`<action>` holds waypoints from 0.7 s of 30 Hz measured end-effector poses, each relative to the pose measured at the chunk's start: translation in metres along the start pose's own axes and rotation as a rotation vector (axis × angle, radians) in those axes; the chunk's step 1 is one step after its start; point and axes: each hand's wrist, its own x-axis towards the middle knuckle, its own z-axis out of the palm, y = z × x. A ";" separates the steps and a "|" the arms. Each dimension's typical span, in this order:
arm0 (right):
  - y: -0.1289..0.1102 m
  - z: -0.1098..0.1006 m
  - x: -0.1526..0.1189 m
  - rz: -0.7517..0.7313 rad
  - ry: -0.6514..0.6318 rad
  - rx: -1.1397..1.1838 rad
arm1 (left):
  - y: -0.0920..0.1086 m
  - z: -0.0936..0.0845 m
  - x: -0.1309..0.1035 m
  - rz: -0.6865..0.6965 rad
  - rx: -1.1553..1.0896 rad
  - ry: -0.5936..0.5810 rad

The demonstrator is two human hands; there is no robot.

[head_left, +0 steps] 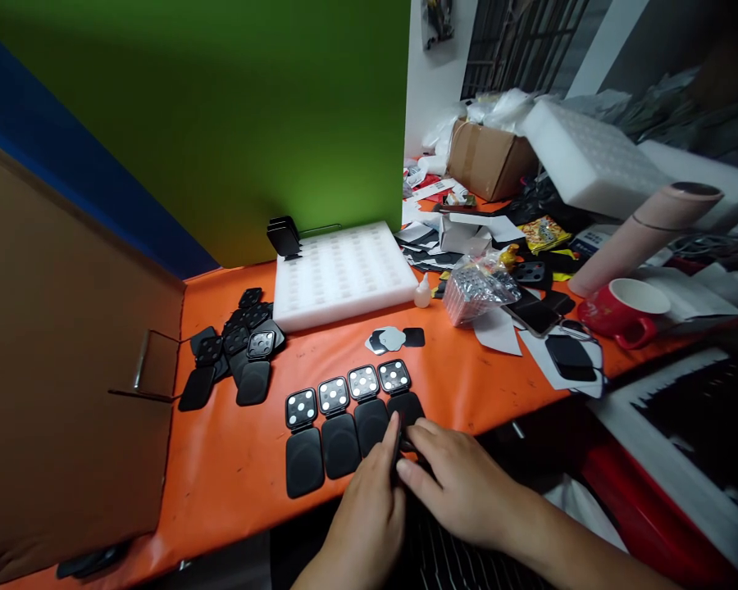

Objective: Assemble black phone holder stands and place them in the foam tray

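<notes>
An orange-covered table [221,475] is filling the foreground, with a white foam block [350,283] lying toward the back. At the near edge, the left hand [371,496] and right hand [458,471] are meeting, their fingers gripping a thin dark piece [398,441] that they are mostly hiding. Just beyond, four opened black cases [304,463] are lying in a row, showing white dots. The piece is looking light, stiff and perhaps slippery; its edges are probably offering the surest hold, any hinge being likelier fragile.
</notes>
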 end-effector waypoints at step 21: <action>-0.008 0.012 -0.013 -0.007 0.027 -0.111 | 0.004 0.010 -0.002 -0.005 -0.077 -0.004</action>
